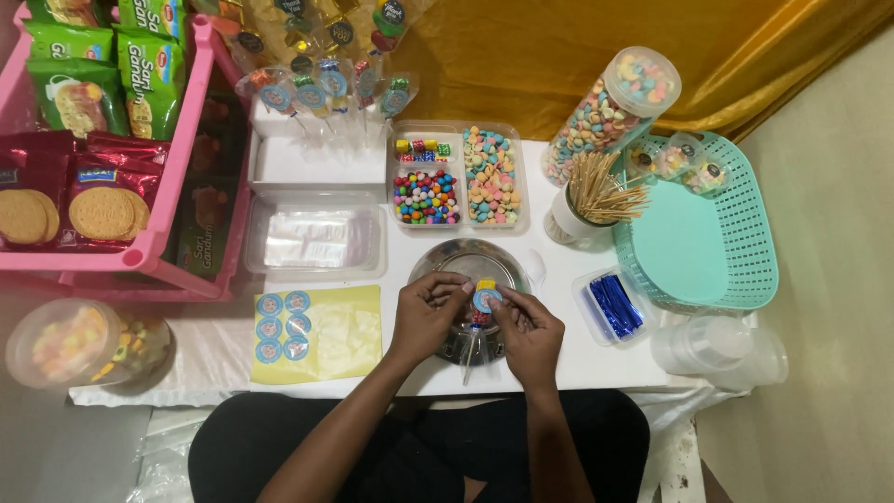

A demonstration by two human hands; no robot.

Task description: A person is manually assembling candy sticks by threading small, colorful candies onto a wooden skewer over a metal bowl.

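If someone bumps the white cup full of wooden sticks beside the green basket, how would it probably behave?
The white cup looks narrow and seems to lean already, so it may tip easily. The wooden sticks fan out loosely above its rim and would probably scatter. It is likely light, as thin sticks add little weight.

A home candy-packing table: trays of sweets at centre, pink snack rack far left, gold cloth behind.
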